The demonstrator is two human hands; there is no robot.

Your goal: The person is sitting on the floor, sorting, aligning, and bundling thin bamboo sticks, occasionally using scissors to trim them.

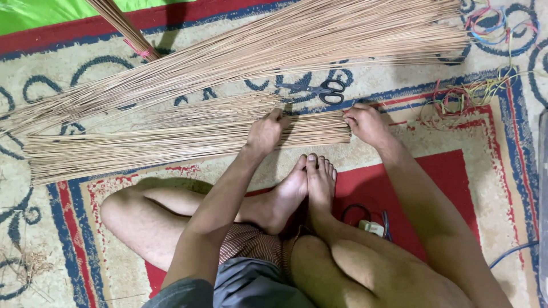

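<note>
Two bare hands grip one flat bundle of thin sticks (171, 145) lying across a patterned rug (68, 228). The left hand (264, 132) closes its fingers over the bundle partway along, pinning it flat. The right hand (365, 122) curls shut against the cut ends, seemingly squaring them. Scissors (319, 89) lie just beyond both grips, under a larger stick pile (257, 51).
</note>
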